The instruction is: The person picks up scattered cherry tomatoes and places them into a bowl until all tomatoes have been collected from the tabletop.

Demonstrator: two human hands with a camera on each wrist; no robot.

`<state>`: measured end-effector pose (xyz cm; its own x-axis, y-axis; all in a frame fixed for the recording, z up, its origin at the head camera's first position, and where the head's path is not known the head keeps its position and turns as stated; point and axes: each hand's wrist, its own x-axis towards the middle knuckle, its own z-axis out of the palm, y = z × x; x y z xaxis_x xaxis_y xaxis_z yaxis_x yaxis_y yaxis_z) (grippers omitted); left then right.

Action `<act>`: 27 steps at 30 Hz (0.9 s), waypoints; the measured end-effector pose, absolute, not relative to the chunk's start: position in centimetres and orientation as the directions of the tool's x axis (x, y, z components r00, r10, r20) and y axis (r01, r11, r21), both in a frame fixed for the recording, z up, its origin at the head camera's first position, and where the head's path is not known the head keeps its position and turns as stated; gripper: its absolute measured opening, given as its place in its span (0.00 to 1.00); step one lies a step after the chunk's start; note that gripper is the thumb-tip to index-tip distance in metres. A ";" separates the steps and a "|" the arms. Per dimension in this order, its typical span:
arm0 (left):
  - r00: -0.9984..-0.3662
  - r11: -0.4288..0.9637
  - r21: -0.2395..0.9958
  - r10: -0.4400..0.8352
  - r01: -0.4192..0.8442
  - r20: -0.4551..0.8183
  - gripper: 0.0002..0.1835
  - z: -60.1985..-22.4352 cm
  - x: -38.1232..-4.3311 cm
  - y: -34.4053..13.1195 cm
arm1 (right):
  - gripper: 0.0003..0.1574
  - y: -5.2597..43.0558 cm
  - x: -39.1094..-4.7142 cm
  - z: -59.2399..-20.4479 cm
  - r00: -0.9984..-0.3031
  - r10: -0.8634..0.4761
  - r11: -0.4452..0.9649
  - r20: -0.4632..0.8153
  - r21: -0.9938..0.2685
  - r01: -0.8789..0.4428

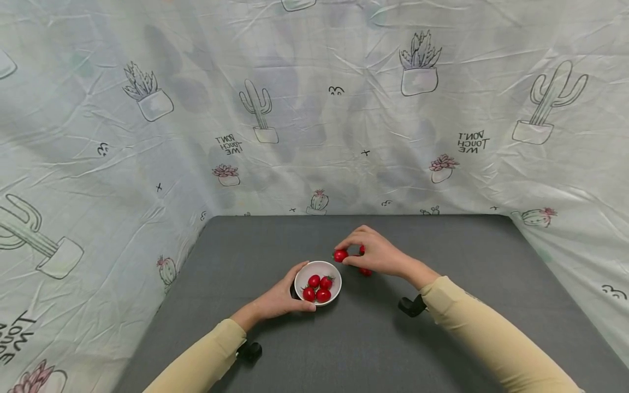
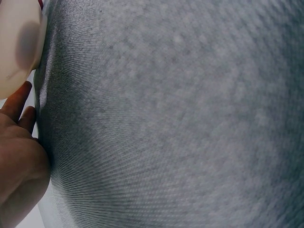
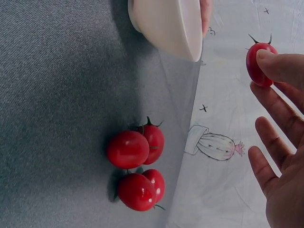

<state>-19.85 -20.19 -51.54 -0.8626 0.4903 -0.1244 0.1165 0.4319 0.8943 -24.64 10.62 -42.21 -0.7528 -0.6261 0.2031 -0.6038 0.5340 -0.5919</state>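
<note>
A small white bowl (image 1: pixel 297 284) stands on the grey table with several cherry tomatoes (image 1: pixel 322 295) inside. My left hand (image 1: pixel 280 299) grips the bowl from its left side, thumb at the near rim and fingers at the far rim. In the left wrist view only part of the bowl (image 2: pixel 19 42) and of the hand (image 2: pixel 21 161) shows. My right hand (image 1: pixel 375 252) pinches one cherry tomato (image 3: pixel 257 64) between thumb and fingertips, above the table and just beyond the bowl's right side. Green sepals stick out from the pinched tomato.
Several loose cherry tomatoes (image 3: pixel 137 191) lie clustered on the table (image 1: pixel 275 234), partly beneath the right hand in the head view. A pale curtain (image 1: pixel 304 109) printed with cacti hangs behind and beside the table.
</note>
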 end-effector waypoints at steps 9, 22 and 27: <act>-0.859 0.420 0.900 0.497 0.114 -0.123 0.59 -51.4 -19.8 -20.2 | 0.16 9.6 -25.1 -42.6 -0.746 -0.639 0.531 0.188 -0.594 -0.605; -0.855 0.405 0.909 0.502 0.097 -0.132 0.58 -51.7 -20.0 -20.1 | 0.17 7.7 -25.9 -43.8 -0.728 -0.662 0.536 0.180 -0.565 -0.627; -0.853 0.400 0.911 0.504 0.095 -0.133 0.57 -51.7 -20.0 -20.1 | 0.16 7.0 -25.8 -44.1 -0.727 -0.664 0.540 0.172 -0.563 -0.626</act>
